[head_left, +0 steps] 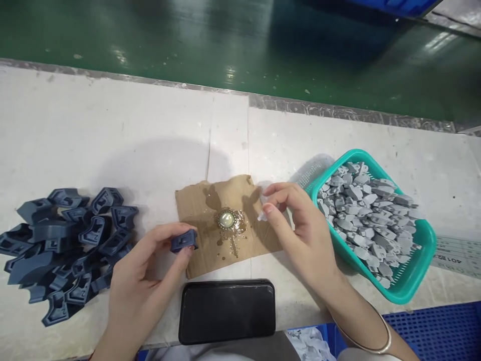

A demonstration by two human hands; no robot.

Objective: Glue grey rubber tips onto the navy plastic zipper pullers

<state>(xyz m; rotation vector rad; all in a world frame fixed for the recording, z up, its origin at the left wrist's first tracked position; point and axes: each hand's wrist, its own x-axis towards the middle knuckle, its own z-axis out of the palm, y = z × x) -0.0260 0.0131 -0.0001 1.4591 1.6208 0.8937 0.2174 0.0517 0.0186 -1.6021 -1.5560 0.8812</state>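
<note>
Between its thumb and fingers, my left hand holds a dark blue plastic part over the left edge of a brown cardboard piece. A small round cap of pale liquid sits on the cardboard, with wet splashes around it. Above the cardboard's right side, my right hand pinches a small pale part, partly covered by the fingers. A pile of similar dark blue parts lies at the left. At the right, a teal basket holds many small grey parts.
A black phone lies at the front edge of the white table, below the cardboard. Blue crates stand below the front edge, one with whitish pieces. A green surface runs beyond the table.
</note>
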